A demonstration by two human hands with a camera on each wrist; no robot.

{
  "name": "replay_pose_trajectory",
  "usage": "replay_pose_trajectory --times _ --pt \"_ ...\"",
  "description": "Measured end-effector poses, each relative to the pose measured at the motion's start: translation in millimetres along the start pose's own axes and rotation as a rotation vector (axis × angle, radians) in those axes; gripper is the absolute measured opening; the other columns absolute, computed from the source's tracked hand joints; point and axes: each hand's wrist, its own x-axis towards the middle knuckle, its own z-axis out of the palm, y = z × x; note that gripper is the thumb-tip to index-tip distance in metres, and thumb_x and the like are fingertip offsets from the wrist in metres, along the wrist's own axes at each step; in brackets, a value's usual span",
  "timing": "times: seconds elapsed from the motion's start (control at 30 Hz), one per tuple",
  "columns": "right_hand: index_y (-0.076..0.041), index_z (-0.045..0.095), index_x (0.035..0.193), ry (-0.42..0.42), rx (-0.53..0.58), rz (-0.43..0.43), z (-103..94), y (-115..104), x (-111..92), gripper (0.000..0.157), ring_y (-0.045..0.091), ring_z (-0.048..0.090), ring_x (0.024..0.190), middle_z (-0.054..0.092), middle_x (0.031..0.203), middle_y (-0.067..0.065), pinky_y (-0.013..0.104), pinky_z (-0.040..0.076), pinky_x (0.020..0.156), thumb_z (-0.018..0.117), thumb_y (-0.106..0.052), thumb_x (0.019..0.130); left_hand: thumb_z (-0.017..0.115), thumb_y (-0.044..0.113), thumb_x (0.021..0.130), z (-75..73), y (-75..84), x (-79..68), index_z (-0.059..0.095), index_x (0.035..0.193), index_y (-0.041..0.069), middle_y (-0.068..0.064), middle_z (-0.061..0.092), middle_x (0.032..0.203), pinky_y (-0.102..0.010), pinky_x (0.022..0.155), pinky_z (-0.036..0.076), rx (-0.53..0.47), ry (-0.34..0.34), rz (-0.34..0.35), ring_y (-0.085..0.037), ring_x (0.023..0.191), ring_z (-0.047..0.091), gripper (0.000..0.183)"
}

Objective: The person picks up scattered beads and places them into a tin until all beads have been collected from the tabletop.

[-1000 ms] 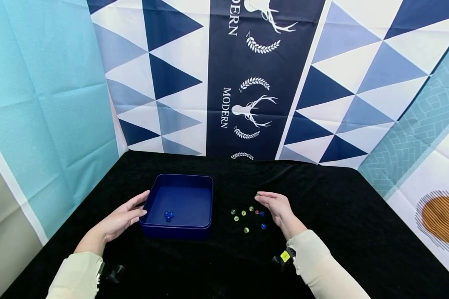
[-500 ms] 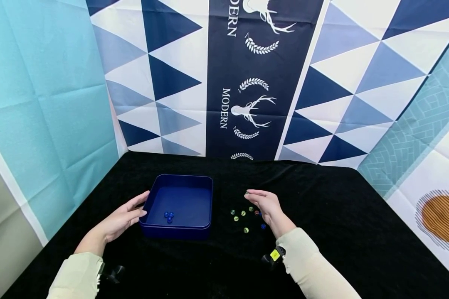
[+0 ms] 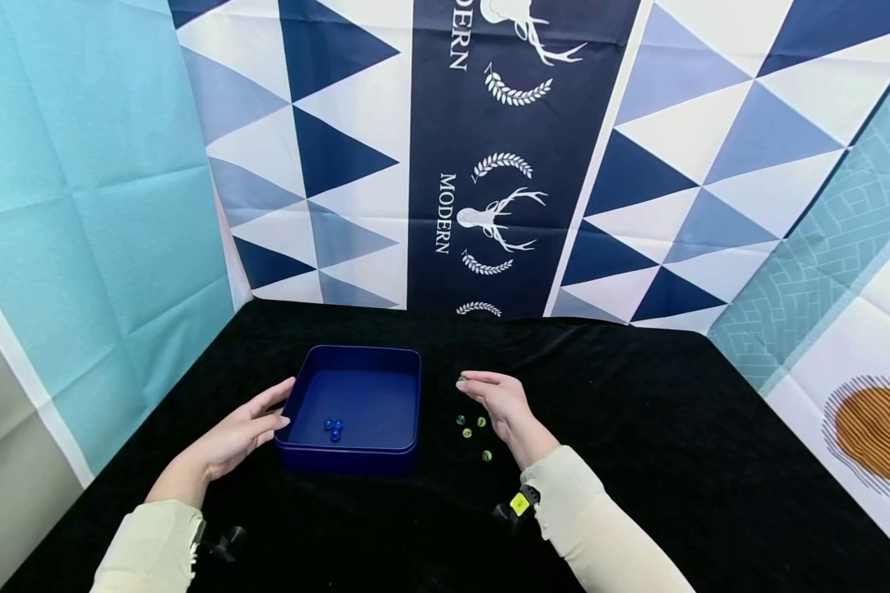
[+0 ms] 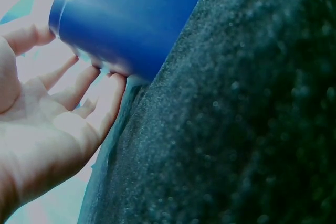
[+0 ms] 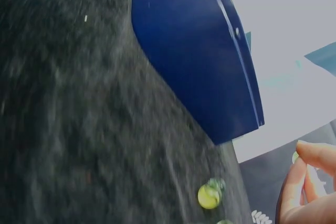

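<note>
A square blue box (image 3: 348, 462) stands on the black cloth, with a small cluster of blue marbles (image 3: 334, 427) inside near its front. Along its left side, my left hand (image 3: 237, 434) rests its fingertips on the outer wall; the left wrist view shows the fingers (image 4: 112, 95) lightly bent against the box, with the thumb by the rim. To the right of the box, my right hand (image 3: 503, 403) is raised and pinches a greenish glass marble (image 5: 295, 157) between thumb and fingertip. Below that hand lie several yellow-green marbles (image 3: 486, 455) on the cloth.
The black cloth (image 3: 430, 527) covers the whole table. Patterned fabric (image 3: 356, 165) hangs behind it, with a light blue curtain (image 3: 96, 206) at the left. Between the box and my right forearm, a dark-green marble (image 3: 461, 420) lies among the loose ones.
My right hand has moved left toward the box with the pinched marble, now covering the red and blue marbles on the cloth. My left hand stays at the box; the blue marbles inside have shifted slightly.
</note>
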Motion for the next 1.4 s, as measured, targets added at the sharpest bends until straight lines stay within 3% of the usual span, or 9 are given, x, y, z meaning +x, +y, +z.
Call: replay_pose_trajectory --times 0.33,0.5,0.73,1.1,1.4 --pt "0.012 0.064 0.105 -0.041 -0.013 -0.002 27.6 0 -7 0.03 0.012 0.064 0.079 0.067 0.1 0.013 0.036 0.046 0.088 0.069 0.008 0.076 0.048 0.012 0.096 -0.6 0.6 -0.6 0.006 0.151 0.01 -0.019 -0.001 0.153 -0.057 0.106 0.008 -0.004 -0.004 -0.002 -0.039 0.137 0.003 0.069" --pt "0.008 0.067 0.104 -0.054 -0.076 0.016 39.1 -3 -11 0.028 0.011 0.064 0.079 0.068 0.097 0.009 0.036 0.045 0.089 0.072 0.003 0.076 0.048 0.011 0.096 -0.2 0.9 -0.8 0.006 0.151 0.01 -0.019 -0.001 0.153 -0.056 0.106 0.008 -0.002 -0.001 0.0 -0.039 0.137 0.003 0.069" --pt "0.009 0.068 0.1 -0.117 -0.075 -0.024 58.8 -7 -17 0.026 0.011 0.063 0.077 0.069 0.089 0.009 0.031 0.05 0.081 0.072 0.005 0.074 0.05 0.012 0.095 0.2 0.3 -0.1 0.006 0.15 0.009 -0.02 0.0 0.153 -0.055 0.106 0.008 -0.009 0.005 0.001 -0.037 0.137 0.003 0.07" --pt "0.003 0.07 0.101 -0.161 -0.173 0.013 85.5 -9 -26 0.028 0.013 0.062 0.083 0.068 0.097 0.006 0.034 0.046 0.086 0.075 -0.002 0.074 0.049 0.013 0.096 0.0 -0.1 -0.4 0.006 0.15 0.009 -0.02 0.0 0.153 -0.056 0.106 0.009 0.004 0.001 0.002 -0.038 0.137 0.003 0.07" --pt "0.003 0.07 0.101 -0.205 -0.154 0.035 100.3 -11 -31 0.027 0.016 0.065 0.084 0.069 0.092 0.005 0.041 0.044 0.091 0.075 -0.002 0.075 0.048 0.012 0.096 -0.4 0.2 -0.4 0.006 0.151 0.01 -0.019 0.0 0.153 -0.055 0.106 0.009 0.001 -0.001 -0.002 -0.038 0.137 0.004 0.069"
